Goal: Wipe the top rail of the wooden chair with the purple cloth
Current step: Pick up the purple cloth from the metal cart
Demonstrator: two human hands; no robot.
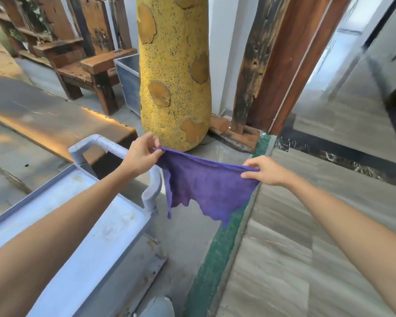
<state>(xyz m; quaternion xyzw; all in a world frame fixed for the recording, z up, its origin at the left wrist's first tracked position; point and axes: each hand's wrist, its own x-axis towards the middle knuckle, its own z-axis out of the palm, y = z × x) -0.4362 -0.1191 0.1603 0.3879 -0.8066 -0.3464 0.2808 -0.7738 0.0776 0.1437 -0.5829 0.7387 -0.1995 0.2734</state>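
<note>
Purple ragged-edged cloth (pixel 206 186) hangs spread above the floor, left hand (pixel 140 154) and right hand (pixel 264 170) each pinching a top corner. Fold it into a pad before reaching the dark wooden chair (pixel 87 65), well apart beyond the grey cart (pixel 114 147).

the chair (pixel 85 58) at upper left is cut off by the frame's top edge, its top rail unseen; the cart (pixel 78 236) runs off the lower left; right side blurred.
</note>
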